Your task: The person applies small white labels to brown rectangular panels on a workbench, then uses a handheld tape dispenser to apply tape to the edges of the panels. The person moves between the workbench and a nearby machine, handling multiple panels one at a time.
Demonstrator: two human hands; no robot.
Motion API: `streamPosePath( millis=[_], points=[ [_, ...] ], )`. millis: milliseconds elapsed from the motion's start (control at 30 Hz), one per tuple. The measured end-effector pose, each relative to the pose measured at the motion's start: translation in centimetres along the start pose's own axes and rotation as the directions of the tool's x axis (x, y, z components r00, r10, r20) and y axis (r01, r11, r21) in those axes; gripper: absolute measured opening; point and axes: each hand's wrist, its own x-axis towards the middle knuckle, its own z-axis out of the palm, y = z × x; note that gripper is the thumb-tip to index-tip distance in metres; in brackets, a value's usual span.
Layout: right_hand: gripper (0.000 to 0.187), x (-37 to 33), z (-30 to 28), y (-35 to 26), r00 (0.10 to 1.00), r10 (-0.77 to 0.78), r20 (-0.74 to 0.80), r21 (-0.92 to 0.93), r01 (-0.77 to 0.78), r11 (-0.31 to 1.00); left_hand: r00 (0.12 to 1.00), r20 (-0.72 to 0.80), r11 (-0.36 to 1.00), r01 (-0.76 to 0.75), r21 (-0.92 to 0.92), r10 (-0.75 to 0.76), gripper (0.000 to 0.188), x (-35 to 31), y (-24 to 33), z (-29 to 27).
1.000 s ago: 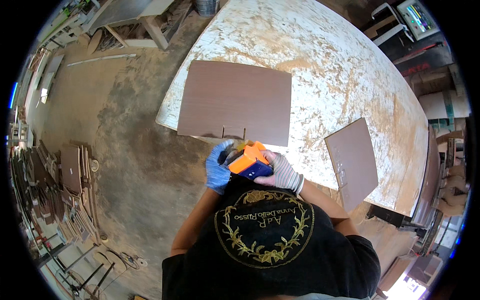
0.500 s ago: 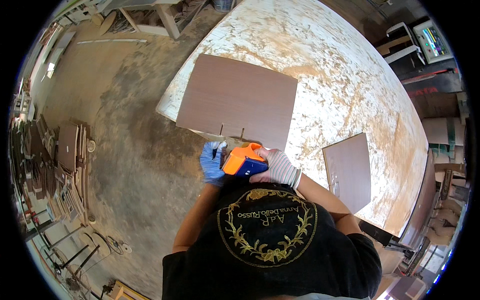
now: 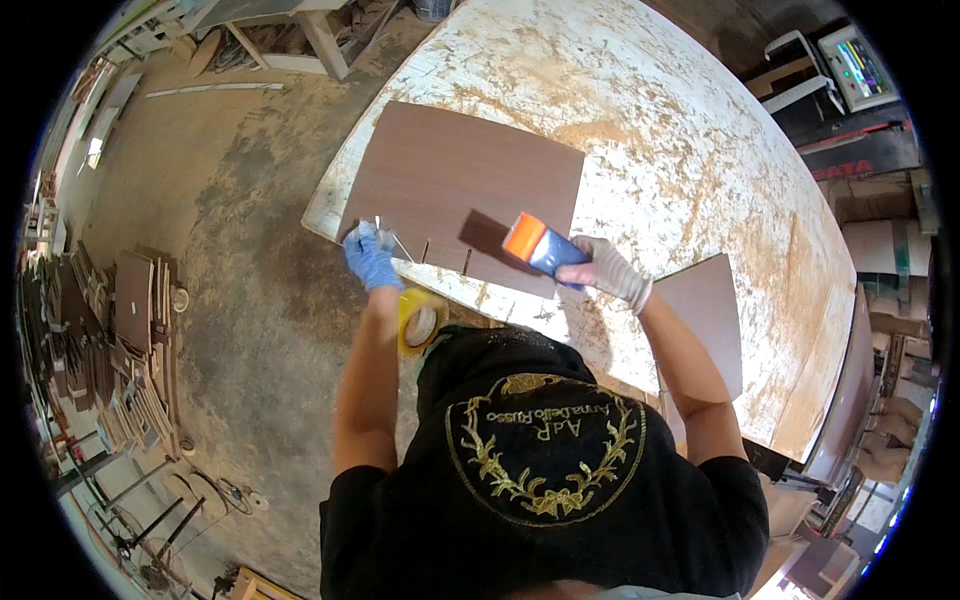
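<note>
My right hand (image 3: 605, 272), in a pale striped glove, grips an orange and blue box (image 3: 540, 245), tilted above the brown board (image 3: 475, 165). The box casts a dark shadow on the board. At the board's near left corner, my left hand (image 3: 370, 260), in a blue glove, is closed. Thin light-coloured pieces stick out past its fingers, too small to name. Two narrow dark slots cut into the board's near edge, to the right of that hand. Beside my left forearm a yellow tape roll (image 3: 418, 322) shows at the table's near edge.
The large white worktable (image 3: 690, 170) is worn and dusty with brown powder. A smaller brown board (image 3: 705, 310) lies at its right, partly behind my right arm. Stacked panels (image 3: 140, 310) stand on the floor at left. A lit control screen (image 3: 858, 68) is at far right.
My hands have moved apart. The right lifted the box away from the board's near edge, up and right; the left went to the board's near left corner. The yellow tape roll has come into view.
</note>
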Motion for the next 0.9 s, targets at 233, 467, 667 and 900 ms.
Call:
streamPosePath(
  millis=[233,467,667,900],
  points=[
    [0.062,3.4,1.5,3.3,0.839,-0.184,-0.512,-0.385,-0.033,0.922,1.0,-0.009,0.999,0.018,-0.032,-0.018,0.019,-1.6,-0.9,-0.9],
    [0.053,3.7,0.7,6.5,0.828,-0.364,-0.427,-0.799,-0.158,0.58,0.98,0.156,0.989,-0.131,0.063,0.12,0.018,-4.5,4.4,0.2],
    [0.055,1.4,2.7,1.3,0.598,-0.629,-0.496,-0.72,0.121,0.683,0.968,0.103,0.972,-0.233,0.026,0.229,0.02,-7.3,11.1,1.4],
    [0.067,-0.3,13.8,-9.8,0.856,-0.516,-0.019,-0.394,0.468,0.791,0.925,0.098,0.929,-0.363,-0.071,0.368,0.019,-9.8,16.7,7.0]
  ],
)
